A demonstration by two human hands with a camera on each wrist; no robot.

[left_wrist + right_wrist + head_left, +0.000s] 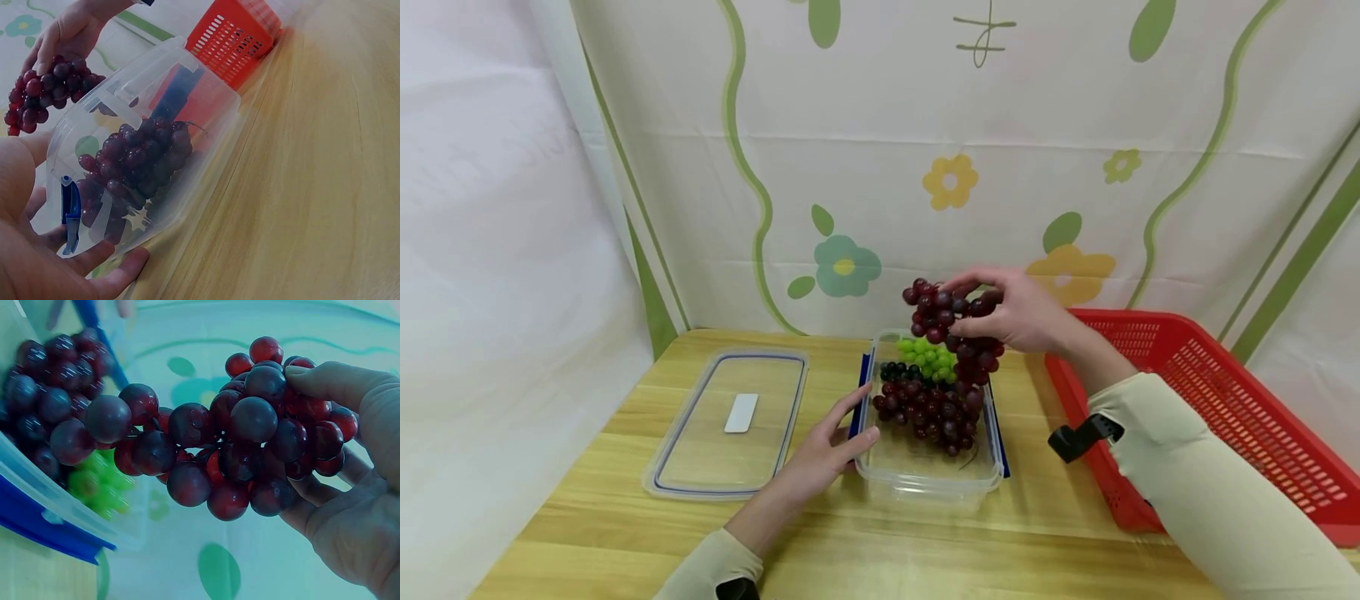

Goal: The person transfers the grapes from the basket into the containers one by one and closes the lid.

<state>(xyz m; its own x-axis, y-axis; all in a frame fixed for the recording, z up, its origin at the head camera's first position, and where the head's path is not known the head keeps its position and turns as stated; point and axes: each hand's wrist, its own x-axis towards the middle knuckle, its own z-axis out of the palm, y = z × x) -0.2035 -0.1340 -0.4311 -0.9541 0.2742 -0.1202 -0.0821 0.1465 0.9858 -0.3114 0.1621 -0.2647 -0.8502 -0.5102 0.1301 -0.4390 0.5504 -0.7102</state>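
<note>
My right hand holds a bunch of dark red grapes between thumb and fingers, above the back of the clear plastic container. The bunch's lower end hangs over the container's right side. Inside the container lie more red grapes, with a bunch of green grapes and some black grapes behind them. My left hand rests against the container's left side, fingers spread along the wall by a blue latch.
To the left lies the container's clear lid, with a blue seal and a white label. A red perforated basket stands to the right, partly behind my right sleeve. Behind the wooden table hangs a flower-patterned curtain.
</note>
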